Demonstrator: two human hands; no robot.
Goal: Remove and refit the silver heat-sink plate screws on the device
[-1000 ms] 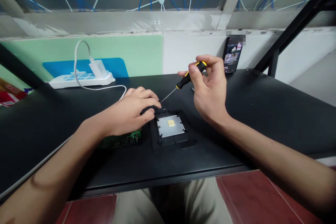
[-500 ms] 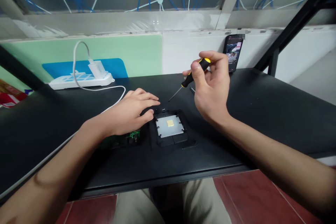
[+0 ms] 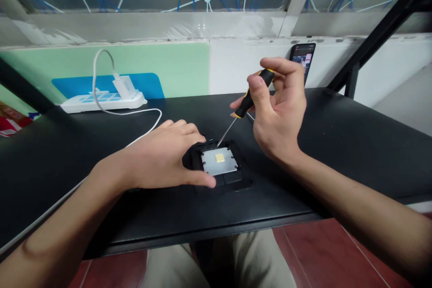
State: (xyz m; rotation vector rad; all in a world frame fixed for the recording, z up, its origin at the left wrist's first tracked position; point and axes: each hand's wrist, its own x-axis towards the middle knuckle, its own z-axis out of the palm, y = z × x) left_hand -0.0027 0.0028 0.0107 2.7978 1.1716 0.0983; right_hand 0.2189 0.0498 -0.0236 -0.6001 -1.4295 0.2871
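My right hand [image 3: 281, 112] grips a black-and-yellow screwdriver [image 3: 243, 107] by its handle. Its thin shaft slants down and left, the tip at the far edge of a silver metal plate [image 3: 209, 165]; whether it touches is unclear. The plate lies in a flat black plastic housing [image 3: 240, 183] and carries a small pale yellow pad [image 3: 219, 158]. Palm down, my left hand [image 3: 162, 157] is open at the housing's left side, with thumb and fingers spread around the near and far corners. A second thin metal shaft [image 3: 250, 117] shows partly behind my right hand.
A white power strip [image 3: 104, 103] with a plugged-in charger [image 3: 124, 87] stands at the back left. Its white cable [image 3: 148, 132] runs behind my left arm. At the back right a phone [image 3: 305, 60] leans on the wall. The black tabletop [image 3: 354, 144] ends near my lap.
The screwdriver tip has come down and nearer, to the plate's far edge. My left hand has moved nearer and spread its thumb along the housing, now covering the green circuit board.
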